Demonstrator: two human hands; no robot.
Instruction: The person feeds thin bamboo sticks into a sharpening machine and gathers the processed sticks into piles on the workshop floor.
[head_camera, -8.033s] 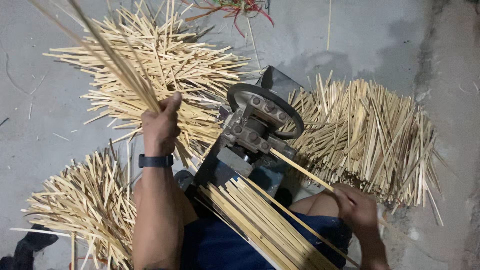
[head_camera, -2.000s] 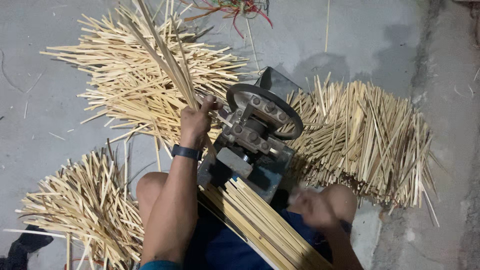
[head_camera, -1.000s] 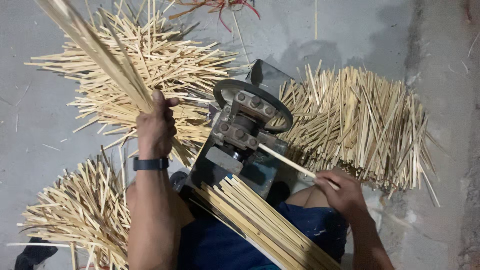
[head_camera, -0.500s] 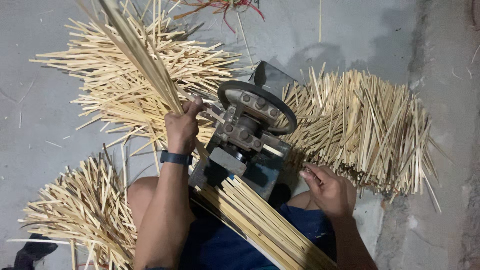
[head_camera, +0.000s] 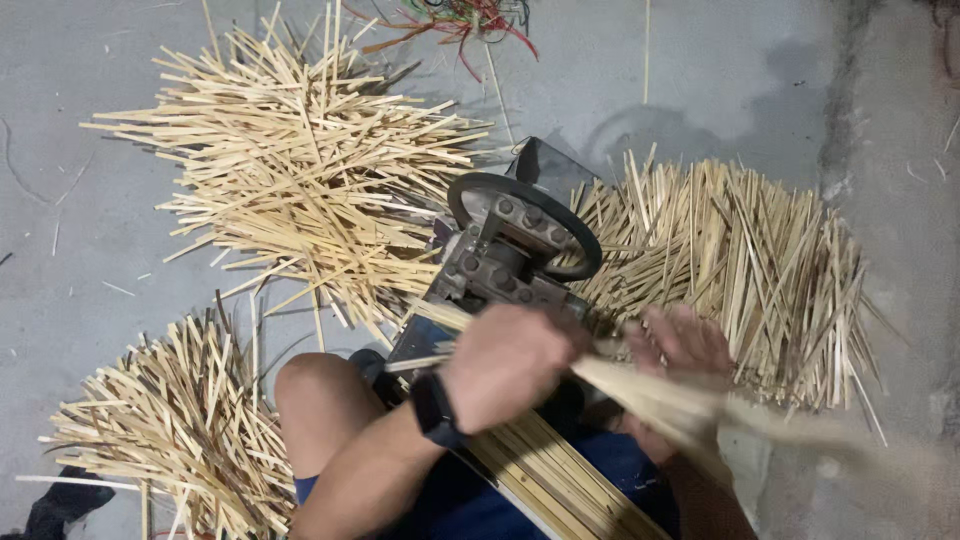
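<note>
My left hand (head_camera: 510, 365), with a dark watch on the wrist, is shut on a bundle of thin bamboo sticks (head_camera: 690, 405). The bundle is motion-blurred and slants across my lap toward the lower right, just in front of a small metal machine with a black wheel (head_camera: 515, 245). My right hand (head_camera: 688, 342) is blurred, right of the machine and against the bundle; its grip is unclear. More long sticks (head_camera: 560, 480) lie across my lap on blue cloth.
Big heaps of cut sticks lie on the concrete floor: one at upper left (head_camera: 300, 200), one at right (head_camera: 740, 270), one at lower left (head_camera: 170, 430). Coloured wires (head_camera: 460, 20) lie at the top edge. My bare knee (head_camera: 320, 385) is beside the machine.
My left hand has swung the stick bundle down from above the upper-left heap to low across my lap, pointing right. My right hand has moved up to meet it.
</note>
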